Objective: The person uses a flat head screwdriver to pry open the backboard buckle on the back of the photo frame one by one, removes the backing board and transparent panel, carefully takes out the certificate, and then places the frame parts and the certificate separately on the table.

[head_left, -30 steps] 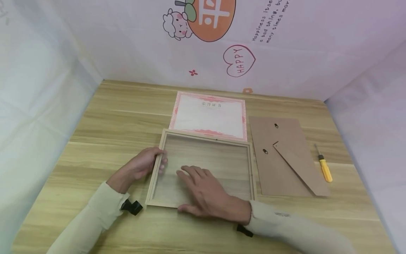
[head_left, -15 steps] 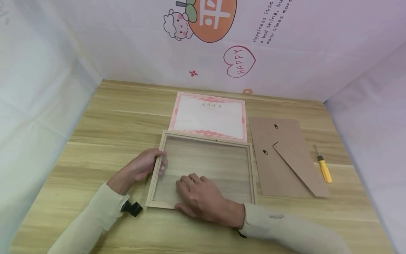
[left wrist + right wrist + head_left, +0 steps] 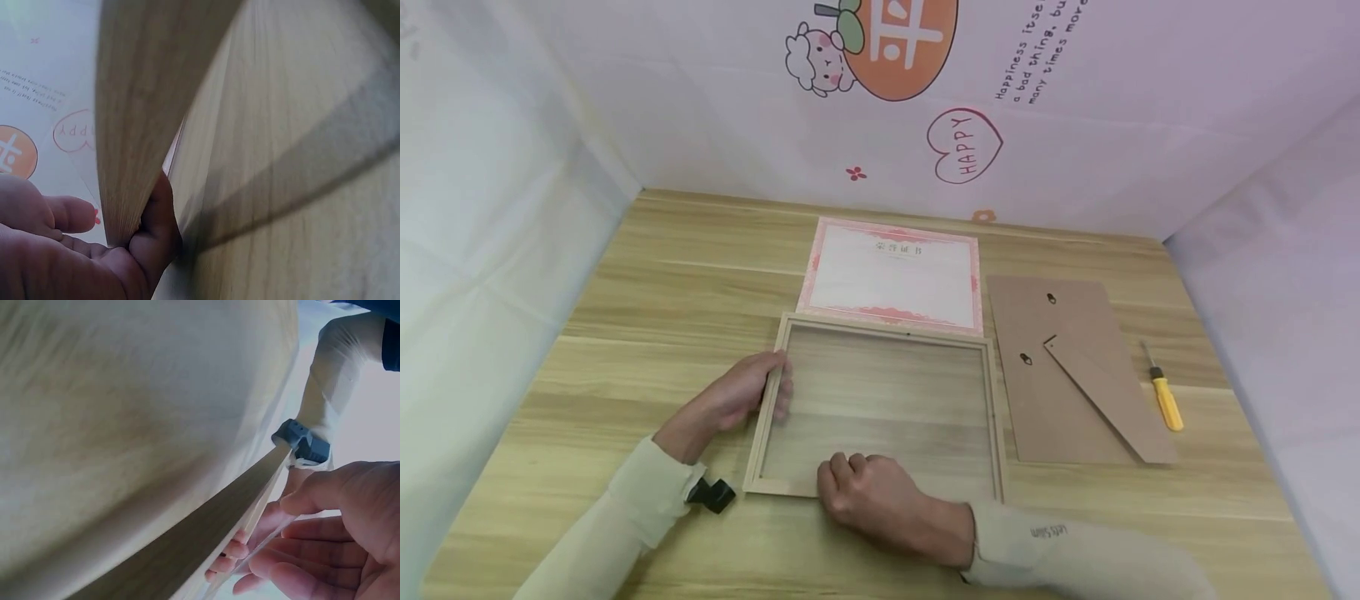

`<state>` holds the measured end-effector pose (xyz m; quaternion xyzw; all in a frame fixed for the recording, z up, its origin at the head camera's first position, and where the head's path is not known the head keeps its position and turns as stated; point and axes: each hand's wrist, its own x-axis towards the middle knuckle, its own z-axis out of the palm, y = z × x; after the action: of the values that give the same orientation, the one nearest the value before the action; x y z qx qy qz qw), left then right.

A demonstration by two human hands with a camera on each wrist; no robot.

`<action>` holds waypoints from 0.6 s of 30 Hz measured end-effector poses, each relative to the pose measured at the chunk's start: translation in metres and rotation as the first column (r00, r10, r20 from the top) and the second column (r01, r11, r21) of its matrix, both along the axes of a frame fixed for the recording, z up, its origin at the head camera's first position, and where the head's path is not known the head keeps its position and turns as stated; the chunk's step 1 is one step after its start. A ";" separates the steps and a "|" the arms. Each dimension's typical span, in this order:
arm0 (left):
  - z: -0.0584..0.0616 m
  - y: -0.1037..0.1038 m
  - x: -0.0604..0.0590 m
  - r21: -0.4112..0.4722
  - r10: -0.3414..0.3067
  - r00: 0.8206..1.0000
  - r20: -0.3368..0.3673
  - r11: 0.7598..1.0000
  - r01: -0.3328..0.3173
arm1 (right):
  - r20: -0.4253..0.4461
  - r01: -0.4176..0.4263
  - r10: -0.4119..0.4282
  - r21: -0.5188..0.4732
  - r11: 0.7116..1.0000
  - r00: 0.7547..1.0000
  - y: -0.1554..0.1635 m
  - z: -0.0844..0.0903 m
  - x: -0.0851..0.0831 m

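A: Start at the left. What is the left hand doing?

B: It grips the frame's left rail, thumb on the outside, fingers curled over onto the pane. The frame lies flat on the table, just below the certificate.

A: And the right hand?

B: At the frame's near rail, fingers curled at the rail's inner edge. The right wrist view shows fingertips at the thin edge of the clear pane, so it looks clamped on the rail or the pane; I cannot tell which.

A: What could go wrong?

B: I judge the pane the risk. Prised up at one edge while the left hand presses it down, it could flex, crack, or slip from the fingertips.

A: Further right?

B: The backboard and the screwdriver, both apart from the hands. A frame shoved sideways could crumple the certificate.
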<state>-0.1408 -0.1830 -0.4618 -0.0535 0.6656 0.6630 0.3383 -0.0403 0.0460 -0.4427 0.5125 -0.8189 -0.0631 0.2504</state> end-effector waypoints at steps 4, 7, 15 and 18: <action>0.000 -0.001 0.001 -0.041 -0.016 0.999 -0.047 0.999 0.014 | -0.004 -0.005 0.005 0.023 1.000 1.000 0.001 0.004 0.004; -0.001 -0.002 0.001 -0.077 -0.034 0.996 -0.080 0.997 0.028 | -0.004 -0.008 0.009 0.022 1.000 1.000 0.002 0.007 0.005; -0.001 -0.007 -0.001 -0.271 -0.046 0.991 -0.128 0.963 0.010 | -0.034 -0.015 0.014 -0.028 1.000 0.999 0.007 0.014 0.006; 0.000 -0.008 -0.002 -0.335 -0.069 0.985 -0.155 0.942 0.013 | -0.031 -0.022 0.021 -0.045 0.999 0.999 0.009 0.015 0.007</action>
<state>-0.1433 -0.1907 -0.4616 -0.0409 0.7945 0.5361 0.2822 -0.0328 0.0554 -0.4274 0.5144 -0.8108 -0.0497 0.2749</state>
